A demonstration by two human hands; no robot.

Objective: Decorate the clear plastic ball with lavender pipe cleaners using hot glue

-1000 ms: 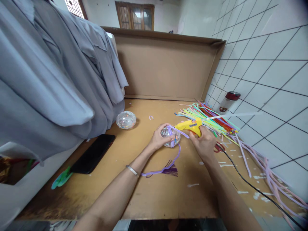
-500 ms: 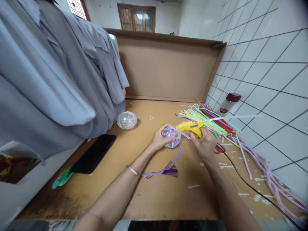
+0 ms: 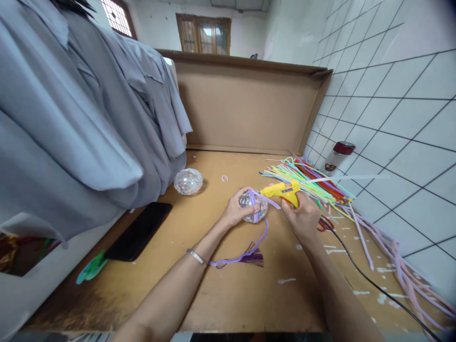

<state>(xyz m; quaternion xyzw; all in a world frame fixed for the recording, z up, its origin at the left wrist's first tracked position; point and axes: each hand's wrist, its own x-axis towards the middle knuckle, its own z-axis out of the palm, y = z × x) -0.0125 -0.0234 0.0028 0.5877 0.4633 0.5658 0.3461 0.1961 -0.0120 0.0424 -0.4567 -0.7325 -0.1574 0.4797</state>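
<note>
My left hand (image 3: pixel 238 208) is closed round a clear faceted ball (image 3: pixel 262 209) that has a purple pipe cleaner (image 3: pixel 272 202) wrapped over it. One end of that strip sticks out to the right. In my right hand (image 3: pixel 304 216) is a yellow hot glue gun (image 3: pixel 285 191), its nozzle pointing left at the strip, close to or touching it. A clear glue stick (image 3: pixel 320 179) juts from the gun's back. A lavender cord (image 3: pixel 265 233) runs from below the ball to a dark purple tassel (image 3: pixel 253 257) on the table.
Another clear ball (image 3: pixel 188 181) sits to the left, near a small pale curl (image 3: pixel 224 178). A black phone (image 3: pixel 138 232) lies by hanging grey shirts (image 3: pixel 107 118). At right are colourful pipe cleaners (image 3: pixel 309 178), a red-lidded jar (image 3: pixel 338 156), red-handled scissors (image 3: pixel 326 223) and a black cable (image 3: pixel 366 270).
The whole view has shifted slightly downward in the picture as the camera tilts. Both hands keep their hold, and the glue gun stays at the purple strip.
</note>
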